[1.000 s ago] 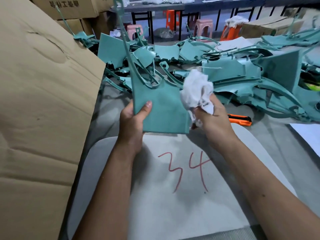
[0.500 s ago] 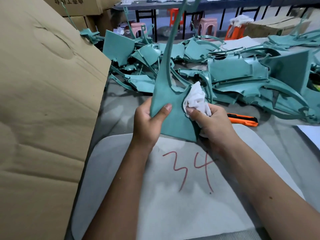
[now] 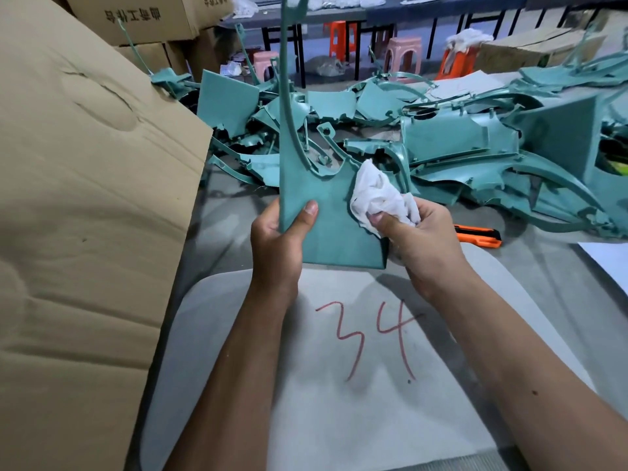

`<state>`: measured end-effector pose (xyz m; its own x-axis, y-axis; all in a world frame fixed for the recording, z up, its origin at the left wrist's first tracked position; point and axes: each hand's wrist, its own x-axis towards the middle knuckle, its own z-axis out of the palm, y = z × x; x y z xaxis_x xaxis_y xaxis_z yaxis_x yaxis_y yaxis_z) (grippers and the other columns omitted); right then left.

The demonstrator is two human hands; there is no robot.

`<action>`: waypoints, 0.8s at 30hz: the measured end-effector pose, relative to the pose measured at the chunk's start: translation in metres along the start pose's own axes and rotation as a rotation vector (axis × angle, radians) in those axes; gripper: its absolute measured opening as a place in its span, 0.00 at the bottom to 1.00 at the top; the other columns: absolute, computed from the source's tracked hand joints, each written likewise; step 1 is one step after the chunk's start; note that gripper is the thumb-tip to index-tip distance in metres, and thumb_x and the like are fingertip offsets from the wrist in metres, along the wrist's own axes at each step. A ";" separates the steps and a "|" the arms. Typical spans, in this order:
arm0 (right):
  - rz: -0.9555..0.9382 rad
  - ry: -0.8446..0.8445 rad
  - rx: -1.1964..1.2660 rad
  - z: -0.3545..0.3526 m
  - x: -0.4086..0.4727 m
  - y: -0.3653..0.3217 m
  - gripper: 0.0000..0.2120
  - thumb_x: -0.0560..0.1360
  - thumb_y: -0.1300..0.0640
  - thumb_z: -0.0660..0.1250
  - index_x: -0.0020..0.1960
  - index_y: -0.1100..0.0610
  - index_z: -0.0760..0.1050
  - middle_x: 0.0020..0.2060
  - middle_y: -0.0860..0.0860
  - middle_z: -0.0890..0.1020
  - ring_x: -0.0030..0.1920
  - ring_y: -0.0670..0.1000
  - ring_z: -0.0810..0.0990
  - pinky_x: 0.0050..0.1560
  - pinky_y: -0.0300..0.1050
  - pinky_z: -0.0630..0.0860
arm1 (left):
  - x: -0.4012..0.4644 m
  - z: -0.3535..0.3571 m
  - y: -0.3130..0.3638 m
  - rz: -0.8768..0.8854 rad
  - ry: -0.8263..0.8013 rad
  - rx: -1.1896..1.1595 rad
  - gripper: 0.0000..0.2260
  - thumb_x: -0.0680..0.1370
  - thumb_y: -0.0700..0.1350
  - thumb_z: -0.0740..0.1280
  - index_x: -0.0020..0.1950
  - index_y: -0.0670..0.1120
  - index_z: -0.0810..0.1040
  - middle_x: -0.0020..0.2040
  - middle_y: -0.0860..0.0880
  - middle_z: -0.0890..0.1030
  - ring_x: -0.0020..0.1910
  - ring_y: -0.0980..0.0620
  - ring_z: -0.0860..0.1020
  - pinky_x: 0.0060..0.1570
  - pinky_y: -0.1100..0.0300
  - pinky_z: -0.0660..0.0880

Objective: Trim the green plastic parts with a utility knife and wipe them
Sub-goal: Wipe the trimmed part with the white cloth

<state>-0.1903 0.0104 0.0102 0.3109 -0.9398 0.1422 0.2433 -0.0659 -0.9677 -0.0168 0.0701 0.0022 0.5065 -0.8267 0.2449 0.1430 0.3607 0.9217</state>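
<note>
I hold a flat green plastic part upright above the table; its long thin arm rises past the top of the frame. My left hand grips its lower left edge, thumb on the front face. My right hand clutches a crumpled white cloth pressed against the part's right edge. An orange utility knife lies on the table just right of my right hand, untouched.
A big heap of green plastic parts covers the table behind. A tall cardboard box stands at the left. A grey mat marked "34" lies under my forearms. White paper sits at the right edge.
The part turned from a leftward tilt to upright. The cloth slid down its right edge and now sits back up near the notch, gripped from below.
</note>
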 end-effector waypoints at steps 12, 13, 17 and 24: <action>0.040 0.067 0.160 -0.004 0.003 0.000 0.14 0.80 0.62 0.68 0.62 0.49 0.82 0.55 0.50 0.87 0.52 0.51 0.86 0.45 0.43 0.82 | 0.001 0.001 -0.004 -0.001 0.070 0.032 0.08 0.76 0.46 0.72 0.54 0.51 0.85 0.54 0.45 0.86 0.55 0.42 0.85 0.56 0.45 0.81; 0.041 0.002 0.075 0.000 0.000 0.002 0.11 0.79 0.58 0.69 0.61 0.51 0.83 0.52 0.49 0.88 0.49 0.49 0.86 0.44 0.40 0.81 | 0.000 0.001 -0.004 0.009 0.064 0.051 0.08 0.77 0.46 0.72 0.54 0.51 0.85 0.53 0.46 0.87 0.54 0.43 0.85 0.54 0.46 0.82; -0.068 -0.012 -0.276 0.012 -0.003 0.014 0.07 0.75 0.54 0.77 0.49 0.57 0.84 0.39 0.44 0.85 0.39 0.43 0.79 0.39 0.38 0.75 | -0.001 -0.001 -0.005 0.031 0.038 0.073 0.09 0.77 0.45 0.72 0.56 0.47 0.84 0.53 0.45 0.87 0.52 0.42 0.85 0.51 0.47 0.82; -0.072 0.120 -0.081 0.006 0.000 0.003 0.11 0.79 0.53 0.71 0.43 0.59 0.78 0.31 0.49 0.76 0.30 0.49 0.71 0.32 0.41 0.66 | 0.000 0.005 0.002 -0.019 0.036 -0.100 0.08 0.77 0.43 0.70 0.53 0.51 0.86 0.55 0.44 0.86 0.55 0.42 0.84 0.55 0.47 0.81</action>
<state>-0.1840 0.0118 0.0081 0.1816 -0.9647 0.1908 0.1846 -0.1571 -0.9702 -0.0204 0.0686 0.0055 0.5326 -0.8187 0.2147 0.2368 0.3877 0.8909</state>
